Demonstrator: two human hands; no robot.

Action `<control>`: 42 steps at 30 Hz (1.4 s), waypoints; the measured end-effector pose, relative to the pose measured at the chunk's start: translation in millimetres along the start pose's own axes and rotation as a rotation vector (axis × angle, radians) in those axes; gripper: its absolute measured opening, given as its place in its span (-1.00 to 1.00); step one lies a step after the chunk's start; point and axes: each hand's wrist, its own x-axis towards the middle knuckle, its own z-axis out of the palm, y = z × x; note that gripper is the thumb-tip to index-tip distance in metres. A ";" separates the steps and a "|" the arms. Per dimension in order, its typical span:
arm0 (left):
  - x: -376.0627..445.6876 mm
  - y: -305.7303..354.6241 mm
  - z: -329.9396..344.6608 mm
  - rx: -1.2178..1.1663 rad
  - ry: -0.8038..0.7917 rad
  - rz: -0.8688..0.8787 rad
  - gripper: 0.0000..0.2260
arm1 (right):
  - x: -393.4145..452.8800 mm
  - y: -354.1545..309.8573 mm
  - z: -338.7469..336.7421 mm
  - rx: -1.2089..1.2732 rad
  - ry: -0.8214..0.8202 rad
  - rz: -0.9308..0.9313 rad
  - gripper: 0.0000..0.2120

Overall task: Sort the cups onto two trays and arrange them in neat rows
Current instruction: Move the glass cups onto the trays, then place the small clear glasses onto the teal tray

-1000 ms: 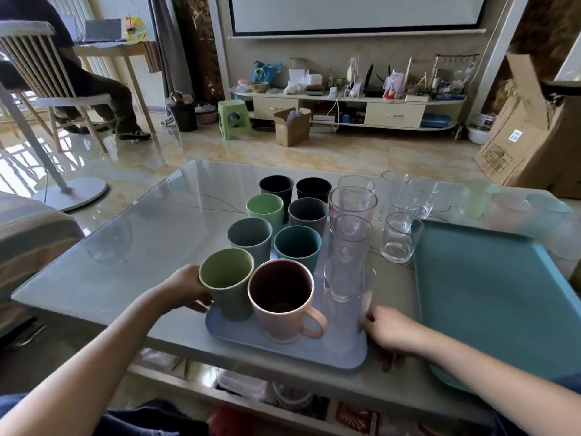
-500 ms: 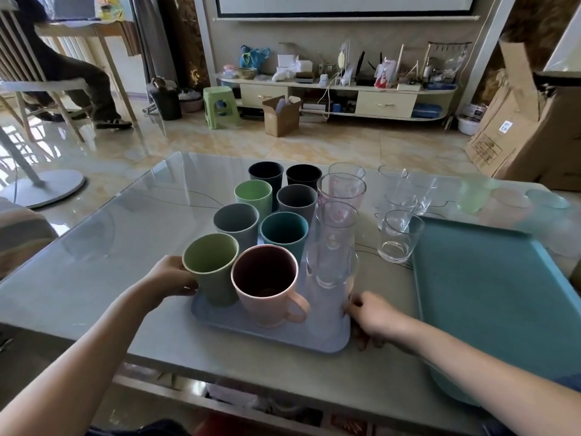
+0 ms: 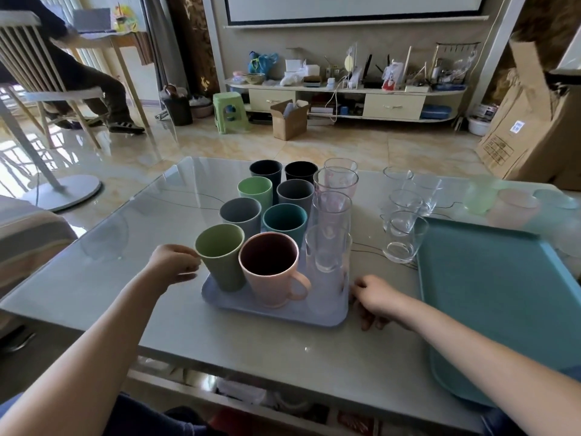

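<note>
Cups crowd the blue-grey tray (image 3: 276,311) your fingers (image 3: 367,322) grip: left hand (image 3: 174,262) at its left edge, right hand (image 3: 375,298) at its near right corner. Top-heavy and slippery, the clear glasses (image 3: 330,247) could topple, so hold both edges low. Since a second ago the tray sits slightly farther onto the bench (image 3: 125,247); the teal tray (image 3: 503,294) waits bare.

blue-grey plastic tray (image 3: 276,313): far part hidden behind cups, L edge behind olive-green plastic cup (image 3: 220,256)
left hand (image 3: 171,265): fingertips hidden by the olive cup, grip unclear
right hand (image 3: 375,298): fingers tucked under, can't tell if on tray
teal plastic tray (image 3: 503,297): cut off at R edge
</note>
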 end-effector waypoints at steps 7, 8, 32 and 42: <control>-26.4 52.2 11.4 0.340 0.441 0.487 -0.79 | -30.7 27.1 -42.6 0.135 0.104 -0.016 -0.69; -36.7 60.8 17.0 0.391 0.513 0.587 -0.77 | -37.4 33.5 -50.3 0.169 0.120 -0.028 -0.70; -181.3 5.8 334.1 0.858 -0.323 0.815 -0.75 | -145.9 250.2 -132.7 -0.540 0.595 0.303 -0.72; -172.1 -9.5 326.6 0.870 -0.322 0.909 -0.59 | -155.2 251.6 -126.7 -0.535 0.426 0.330 -0.88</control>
